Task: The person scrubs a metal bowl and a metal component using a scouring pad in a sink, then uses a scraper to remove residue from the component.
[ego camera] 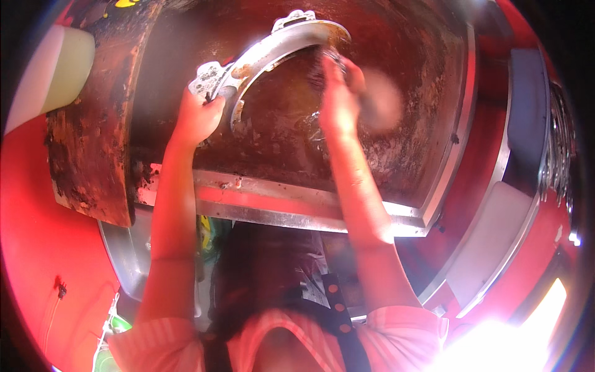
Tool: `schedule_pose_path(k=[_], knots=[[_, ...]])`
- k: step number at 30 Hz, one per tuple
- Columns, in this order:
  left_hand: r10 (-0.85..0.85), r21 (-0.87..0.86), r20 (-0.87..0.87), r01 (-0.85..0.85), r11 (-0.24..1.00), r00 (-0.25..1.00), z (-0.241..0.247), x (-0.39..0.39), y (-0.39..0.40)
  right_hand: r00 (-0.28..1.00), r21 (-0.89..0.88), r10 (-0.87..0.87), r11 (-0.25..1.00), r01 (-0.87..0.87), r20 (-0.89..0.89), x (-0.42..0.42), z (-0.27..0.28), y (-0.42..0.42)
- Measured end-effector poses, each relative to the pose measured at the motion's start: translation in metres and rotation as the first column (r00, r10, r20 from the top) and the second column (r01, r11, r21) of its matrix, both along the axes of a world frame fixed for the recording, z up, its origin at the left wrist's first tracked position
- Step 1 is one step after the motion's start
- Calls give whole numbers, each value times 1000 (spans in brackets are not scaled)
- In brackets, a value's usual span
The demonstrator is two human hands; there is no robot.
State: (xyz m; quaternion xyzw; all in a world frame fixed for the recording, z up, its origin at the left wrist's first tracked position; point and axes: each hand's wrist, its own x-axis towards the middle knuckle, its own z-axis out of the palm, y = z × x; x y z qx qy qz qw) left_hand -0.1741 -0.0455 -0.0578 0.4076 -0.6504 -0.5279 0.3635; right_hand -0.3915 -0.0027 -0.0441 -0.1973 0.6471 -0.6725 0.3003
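Note:
A curved metal piece (260, 53) with two white-speckled, scalloped handles and brown stains is tilted over a dark, stained flat metal surface (288, 153). My left hand (201, 116) grips it by the left handle (208, 79). My right hand (341, 100) is closed on a dark, blurred scrubber (317, 72), perhaps a metal scouring pad, close to the inner edge of the curved piece. Its exact kind and whether it touches the metal cannot be told. Wet-looking glints show on the surface just left of my right wrist.
The flat surface has a raised metal rim (269, 195) on the near side. A scorched brown board (93, 153) stands at the left, beside a pale container (69, 69). Metal utensils (555, 144) hang at the right. A metal basin (128, 251) lies below left; a plug (62, 290) hangs on its cord.

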Motion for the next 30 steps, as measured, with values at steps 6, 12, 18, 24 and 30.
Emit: schedule_pose_path(k=[6,12,18,24,30], knots=[[29,11,-34,-28,1000,999,0,-1,2,896,-106,-20,994,-30,-443,78,33,-19],[24,-46,32,-23,999,999,0,13,-4,778,-121,50,980,-160,-626,97,24,-20],[-108,-185,267,161,969,958,-22,0,-28,567,144,231,970,-193,-791,61,31,0],[69,0,280,-72,997,958,-90,108,-68,507,495,469,864,-93,-724,128,-23,-63],[178,11,335,-192,981,925,-79,136,-64,229,580,674,728,-366,-702,124,28,-63]])
